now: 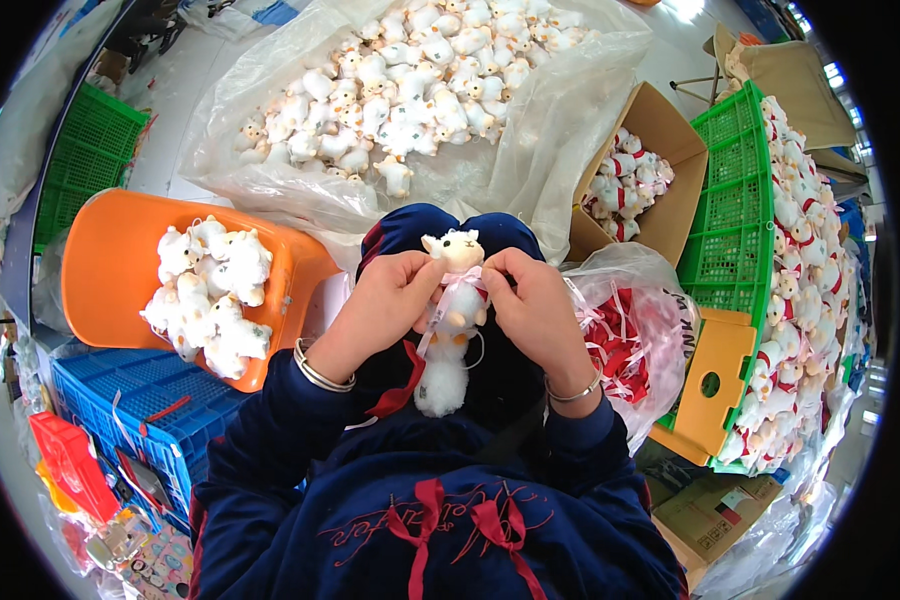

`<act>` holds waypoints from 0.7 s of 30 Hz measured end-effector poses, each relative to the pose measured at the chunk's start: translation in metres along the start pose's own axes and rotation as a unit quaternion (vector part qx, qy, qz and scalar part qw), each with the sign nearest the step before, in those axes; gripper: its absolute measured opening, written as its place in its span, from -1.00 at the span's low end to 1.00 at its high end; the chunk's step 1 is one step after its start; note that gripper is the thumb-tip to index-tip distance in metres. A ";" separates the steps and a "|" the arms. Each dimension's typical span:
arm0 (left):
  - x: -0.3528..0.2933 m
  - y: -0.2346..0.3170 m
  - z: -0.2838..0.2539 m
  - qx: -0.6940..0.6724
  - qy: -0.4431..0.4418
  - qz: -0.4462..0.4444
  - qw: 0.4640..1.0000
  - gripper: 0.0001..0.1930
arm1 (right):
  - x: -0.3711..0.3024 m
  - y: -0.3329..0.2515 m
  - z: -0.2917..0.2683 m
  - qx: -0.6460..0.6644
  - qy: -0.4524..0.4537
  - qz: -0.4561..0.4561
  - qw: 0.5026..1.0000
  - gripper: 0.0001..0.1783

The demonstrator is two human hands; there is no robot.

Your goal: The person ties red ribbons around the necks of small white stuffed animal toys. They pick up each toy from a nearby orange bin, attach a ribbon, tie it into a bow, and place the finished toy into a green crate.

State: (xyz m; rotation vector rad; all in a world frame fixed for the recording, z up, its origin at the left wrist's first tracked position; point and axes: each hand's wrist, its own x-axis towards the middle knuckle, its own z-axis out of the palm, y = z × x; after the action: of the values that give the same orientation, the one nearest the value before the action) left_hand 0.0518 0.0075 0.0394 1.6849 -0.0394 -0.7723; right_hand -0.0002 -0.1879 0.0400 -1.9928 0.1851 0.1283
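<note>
Over my lap, a small white plush lamb (pixel 461 250) faces up between my hands, a pale pink ribbon (pixel 462 283) around its neck. My left hand (pixel 395 297) is closed on the lamb's neck at one side, thumb and fingers pinched by the ribbon. On the other side my right hand (pixel 535 312) pinches the lamb at the neck, by the ribbon's edge. Below it a second white plush toy (pixel 441 385) lies on my dark trousers, with a thin white loop beside it. A red ribbon strip (pixel 402 385) hangs near my left wrist.
Ahead, a clear plastic sheet (pixel 240 170) holds a heap of plush lambs. An orange chair (pixel 110 270) with several lambs stands left, above a blue crate (pixel 100 375). At right are a bag of red ribbons (pixel 620 345), a cardboard box (pixel 660 125) and a full green crate (pixel 715 255).
</note>
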 end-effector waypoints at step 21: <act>0.004 0.000 -0.015 -0.002 -0.019 -0.013 1.000 -0.81 | -0.003 0.007 0.033 0.104 0.004 0.014 0.994 -0.81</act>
State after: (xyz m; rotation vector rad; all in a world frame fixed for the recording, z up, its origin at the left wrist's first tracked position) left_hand 0.0627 0.0186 0.0388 1.6694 -0.0421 -0.8234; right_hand -0.0046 -0.1602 0.0208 -1.7832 0.2230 0.1142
